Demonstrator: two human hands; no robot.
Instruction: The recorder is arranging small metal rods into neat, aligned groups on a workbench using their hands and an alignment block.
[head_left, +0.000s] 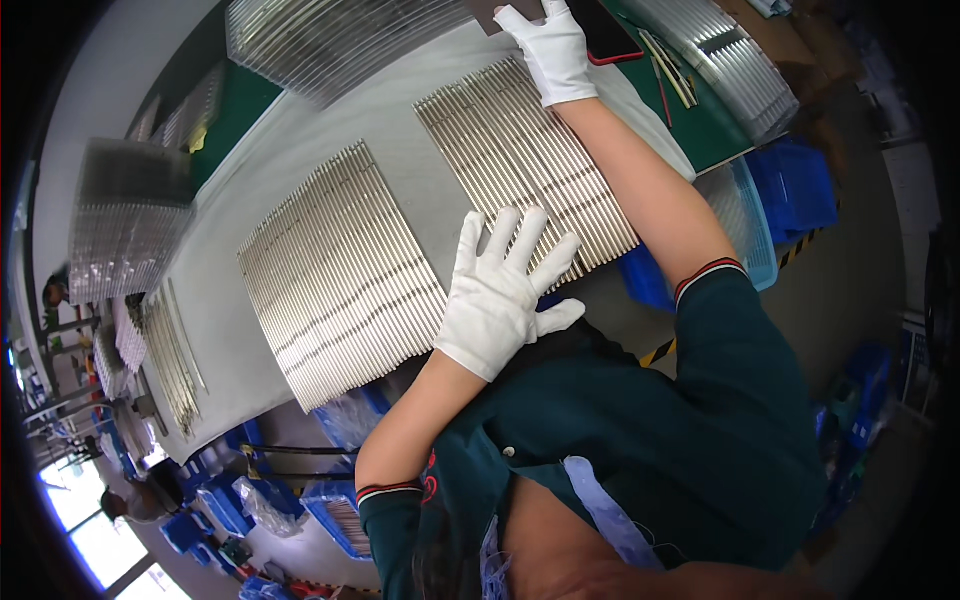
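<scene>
the left hand, fingers spread and empty, is nearer, overlapping the right batch of rods at its near-left; these run far-left to near-right. the right hand lies far right, grip unclear.

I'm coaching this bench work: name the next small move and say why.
Probably bring the right hand down to the right batch of silver rods. The left hand is spread open over that batch's near left corner, while the right hand lies beyond its far end, beside the dark flat thing with a red edge.
</scene>
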